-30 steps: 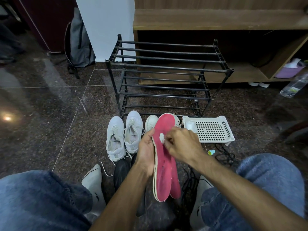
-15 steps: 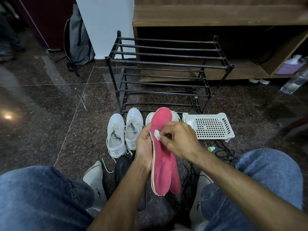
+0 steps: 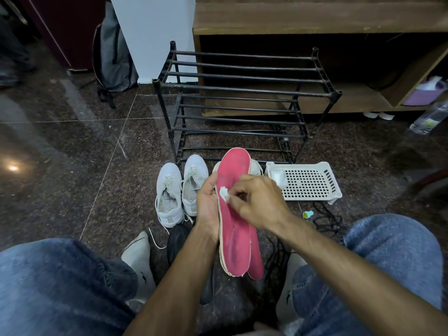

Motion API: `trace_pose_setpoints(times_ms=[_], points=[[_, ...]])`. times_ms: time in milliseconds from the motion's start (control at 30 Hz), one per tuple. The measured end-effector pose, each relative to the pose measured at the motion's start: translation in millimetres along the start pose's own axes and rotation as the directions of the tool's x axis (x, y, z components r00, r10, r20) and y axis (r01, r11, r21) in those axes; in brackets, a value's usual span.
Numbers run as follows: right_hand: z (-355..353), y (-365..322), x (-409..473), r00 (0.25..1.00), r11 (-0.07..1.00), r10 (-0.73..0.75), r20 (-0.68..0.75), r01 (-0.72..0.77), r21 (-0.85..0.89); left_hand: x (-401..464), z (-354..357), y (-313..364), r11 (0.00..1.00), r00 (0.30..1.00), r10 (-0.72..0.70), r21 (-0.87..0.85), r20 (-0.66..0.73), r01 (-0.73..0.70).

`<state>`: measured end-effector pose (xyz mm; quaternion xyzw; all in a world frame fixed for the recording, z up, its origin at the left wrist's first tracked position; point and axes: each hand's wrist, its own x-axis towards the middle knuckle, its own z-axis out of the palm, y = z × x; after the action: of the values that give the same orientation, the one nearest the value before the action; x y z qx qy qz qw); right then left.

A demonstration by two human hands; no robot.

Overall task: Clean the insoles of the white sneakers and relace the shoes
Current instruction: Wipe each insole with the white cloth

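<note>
We held the two red insoles [image 3: 234, 214] stacked together and upright above the floor [image 3: 72, 154], between our knees and just in front of the shoe rack [image 3: 242, 93]. Our left hand [image 3: 207, 209] gripped their left edge, thumb curled over the rim; our right hand [image 3: 257, 204] pinched a small white wad [image 3: 224, 193] against the red face of the front insole. We judged the insoles light, thin and flexible — they would bend under wiping pressure, so support belonged along the long edge at mid-length, behind the area being rubbed. The frayed pale rim suggested the edge could shed if scrubbed hard. On the floor near the rack's front edge stood a pair of white sneakers [image 3: 180, 190], with another pair partly hidden behind the insoles. A white perforated tray [image 3: 308, 183] lay to the right, dark cords [image 3: 324, 219] and a small green-capped item [image 3: 308, 214] beside it — nothing obstructed the wiping stroke.
</note>
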<state>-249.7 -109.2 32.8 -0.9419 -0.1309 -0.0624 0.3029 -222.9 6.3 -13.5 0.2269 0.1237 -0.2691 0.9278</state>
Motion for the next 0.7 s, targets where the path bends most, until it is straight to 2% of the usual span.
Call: trace_pose_setpoints(times_ms=[133, 200, 300, 367, 433, 567, 700], points=[[2.2, -10.4, -35.9, 0.979, 0.986, -0.152, 0.137, 0.141, 0.087, 3.1, -7.4, 10.2, 0.999, 0.998, -0.018, 0.037, -0.066, 0.020], [0.9, -5.6, -36.9, 0.979, 0.986, -0.164, 0.122, 0.159, 0.052, 5.6, -9.3, 9.4, 0.998, 0.996, -0.036, 0.040, -0.083, 0.039], [3.8, 7.2, -20.9, 0.999, 0.999, -0.012, -0.039, 0.014, 0.047, 5.8, -1.7, 4.6, 0.999, 0.998, -0.030, 0.029, -0.049, 0.032], [7.8, 13.0, -7.6, 0.984, 0.990, 0.118, -0.135, -0.105, 0.099, 2.9, 3.9, 0.8, 0.999, 0.999, -0.041, 0.022, -0.017, 0.041], [12.5, 16.2, 3.4, 0.963, 0.976, 0.207, -0.173, -0.190, 0.109, -0.9, 4.1, -3.5, 0.999, 0.999, -0.048, -0.001, 0.021, 0.048], [19.2, 21.2, 12.9, 0.934, 0.942, 0.321, -0.159, -0.297, 0.155, -15.8, -3.2, -22.7, 0.998, 0.998, -0.055, -0.017, 0.031, 0.055], [21.3, 26.4, 8.9, 0.955, 0.948, 0.296, -0.037, -0.288, 0.132, -19.3, -8.5, -30.2, 0.995, 0.995, -0.090, -0.036, -0.030, 0.089]])
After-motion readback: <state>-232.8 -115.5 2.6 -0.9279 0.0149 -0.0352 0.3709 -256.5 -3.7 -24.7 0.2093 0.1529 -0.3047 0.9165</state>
